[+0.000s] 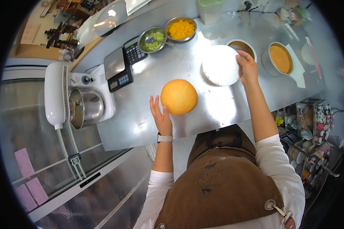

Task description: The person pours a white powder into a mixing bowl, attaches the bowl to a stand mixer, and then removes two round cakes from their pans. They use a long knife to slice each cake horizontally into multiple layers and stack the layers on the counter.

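Note:
A round golden sponge cake (179,96) lies on the metal worktop (137,114) in front of me. My left hand (161,117) is at its left side with fingers apart, the thumb tip at the cake's edge; whether it presses on the cake I cannot tell. My right hand (248,67) grips a round white disc (220,65) by its right edge. Small crumbs show along the disc's lower rim. Partly behind the disc and right hand stands a round metal cake tin (253,48) with a brown inside. Some crumbs are scattered near the sponge cake.
Another cake tin (268,64) holds a brown cake. Steel bowls of orange pieces (181,29) and green pieces (155,41), the latter with a spoon, stand at the back. A calculator (134,53), digital scale (119,68) and white stand mixer (56,94) are left. A bottle rack (306,120) stands right.

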`<state>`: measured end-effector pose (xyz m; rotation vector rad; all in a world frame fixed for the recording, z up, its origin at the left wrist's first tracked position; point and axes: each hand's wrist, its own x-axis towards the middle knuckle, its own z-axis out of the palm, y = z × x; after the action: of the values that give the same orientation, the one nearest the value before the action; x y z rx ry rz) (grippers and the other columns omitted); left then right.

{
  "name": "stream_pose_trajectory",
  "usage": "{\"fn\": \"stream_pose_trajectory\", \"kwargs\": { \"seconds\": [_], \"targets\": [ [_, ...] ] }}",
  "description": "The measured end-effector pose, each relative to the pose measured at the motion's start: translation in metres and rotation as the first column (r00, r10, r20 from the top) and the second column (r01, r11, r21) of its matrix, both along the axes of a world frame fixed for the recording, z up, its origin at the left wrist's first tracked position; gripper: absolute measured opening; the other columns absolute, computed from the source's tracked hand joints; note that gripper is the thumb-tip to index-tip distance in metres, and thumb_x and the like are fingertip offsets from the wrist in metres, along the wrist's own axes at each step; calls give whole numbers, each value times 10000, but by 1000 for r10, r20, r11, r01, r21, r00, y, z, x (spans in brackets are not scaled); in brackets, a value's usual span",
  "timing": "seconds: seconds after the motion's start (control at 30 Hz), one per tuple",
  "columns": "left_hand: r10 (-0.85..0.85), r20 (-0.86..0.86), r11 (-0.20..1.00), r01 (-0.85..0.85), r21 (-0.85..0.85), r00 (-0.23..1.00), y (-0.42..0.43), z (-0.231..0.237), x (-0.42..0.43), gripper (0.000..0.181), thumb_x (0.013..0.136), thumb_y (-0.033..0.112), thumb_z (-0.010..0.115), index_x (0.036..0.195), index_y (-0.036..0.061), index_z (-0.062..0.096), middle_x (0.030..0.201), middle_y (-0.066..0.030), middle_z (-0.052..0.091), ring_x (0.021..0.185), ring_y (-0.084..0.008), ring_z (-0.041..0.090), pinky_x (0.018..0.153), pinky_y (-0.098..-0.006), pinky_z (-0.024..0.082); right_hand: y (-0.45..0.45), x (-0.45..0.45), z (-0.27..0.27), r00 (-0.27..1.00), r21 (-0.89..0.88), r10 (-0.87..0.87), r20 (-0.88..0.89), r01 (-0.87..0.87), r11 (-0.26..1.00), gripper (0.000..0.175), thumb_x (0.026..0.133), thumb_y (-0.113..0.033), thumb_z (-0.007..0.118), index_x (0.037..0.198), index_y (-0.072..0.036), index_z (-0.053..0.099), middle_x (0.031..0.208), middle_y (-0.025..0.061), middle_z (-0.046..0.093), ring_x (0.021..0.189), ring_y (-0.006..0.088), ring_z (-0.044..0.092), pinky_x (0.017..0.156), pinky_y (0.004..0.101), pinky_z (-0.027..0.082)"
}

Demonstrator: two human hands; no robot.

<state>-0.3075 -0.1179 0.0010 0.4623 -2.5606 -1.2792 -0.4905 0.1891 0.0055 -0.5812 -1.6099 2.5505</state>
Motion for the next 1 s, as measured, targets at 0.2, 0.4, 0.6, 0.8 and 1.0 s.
{"fn": "stream_pose_trajectory", "kwargs": {
  "seconds": [0.2,0.4,0.6,0.8,1.0],
  "targets": [
    [-276,217,700,350,-622,937,18,-25,-44,596,949,399,493,1485,155,399,1579,-133,282,1449,-397,222,1159,-588,122,79,-27,-46,975,349,-224,-4,211,913,238,897,-16,592,1132,-5,626,984,95,687,886,169,643,786,293,522],
    [-359,-55,632,199,-749,932,40,-48,-20,720,862,355,578,1499,108,351,1575,-168,275,1458,-402,192,1158,-601,99,82,-35,-55,961,803,-238,-141,251,541,170,855,-118,596,978,-60,698,907,151,710,876,289,681,817,394,527],
    [-225,221,570,312,-760,949,38,-60,-28,702,912,372,545,1516,91,323,1603,-159,223,1478,-407,143,1178,-581,69,118,-14,11,982,856,54,-184,133,500,255,821,-208,728,1031,-73,673,1026,116,654,897,252,642,800,351,515],
    [-123,321,363,343,-866,939,24,-60,-32,716,959,526,444,1547,171,243,1611,-154,190,1473,-394,162,1101,-678,177,282,-59,56,959,527,107,-264,51,848,242,978,-202,567,929,-3,697,859,76,716,769,162,662,739,300,534],
    [182,329,301,266,-916,927,60,-43,-30,707,968,514,443,1551,165,246,1599,-160,232,1447,-411,233,1063,-698,248,553,-157,74,918,438,-286,-275,385,812,281,988,-166,505,1192,4,596,933,79,695,807,140,651,692,281,535]
  ]
}}
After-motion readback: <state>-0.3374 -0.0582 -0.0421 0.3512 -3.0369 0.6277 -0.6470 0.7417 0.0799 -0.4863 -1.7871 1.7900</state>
